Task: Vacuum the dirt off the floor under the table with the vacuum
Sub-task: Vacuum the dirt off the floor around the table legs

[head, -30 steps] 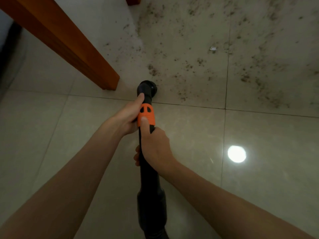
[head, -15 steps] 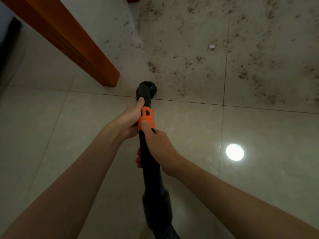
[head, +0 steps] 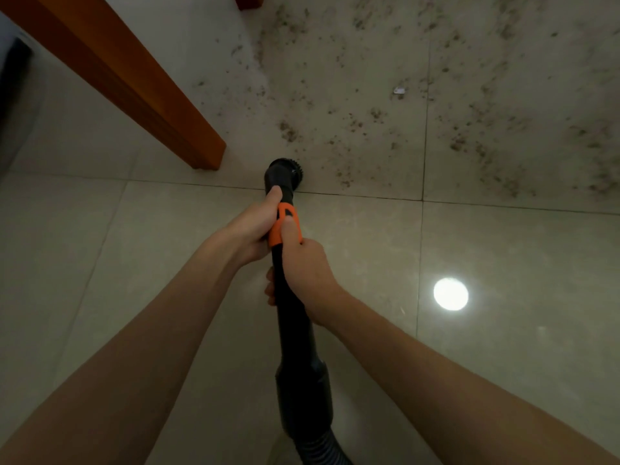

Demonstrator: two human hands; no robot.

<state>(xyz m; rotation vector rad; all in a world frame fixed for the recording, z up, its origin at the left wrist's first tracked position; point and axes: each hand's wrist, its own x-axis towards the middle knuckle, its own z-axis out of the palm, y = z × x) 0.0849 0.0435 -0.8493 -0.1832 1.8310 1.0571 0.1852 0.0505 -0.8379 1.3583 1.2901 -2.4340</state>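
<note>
The vacuum (head: pixel 292 317) lies at frame centre, its black tube running from 6 o'clock up to a round brush nozzle (head: pixel 283 171) set on or just above the floor (head: pixel 134 263); contact cannot be confirmed. The nozzle sits just beyond a grout line, at the near edge of the dirt (head: pixel 385 115).

The left hand (head: pixel 253 229) grasps the tube just behind the nozzle, thumb laid along the top. The right hand (head: pixel 303 270) grasps the tube below it, fingers wrapped round and thumb pressed on the orange collar (head: pixel 285 226).

Procedure for the current step, as judged:
- Keep the bristles flat on the tile.
- Advance toward 12 and 1 o'clock in slow, overlapping passes.
- Steer with the forward hand; push with the rear hand.
- Keep the nozzle off the bench leg (head: pixel 141 85) at 10 o'clock.

Most of the dirt remains, so the task appears to be at an early stage.

Materials: the tube is smooth, matt black plastic, widening to a cuff and a ribbed hose (head: pixel 318 448) at 6 o'clock. The dirt is dark, granular and scattered in clumps from 12 to 3 o'clock, with one small pale scrap (head: pixel 399 91) among it. The floor is glossy pale tile and shows a round lamp reflection (head: pixel 450 293) at 4 o'clock. The bench leg is square-section orange-brown wood.
</note>
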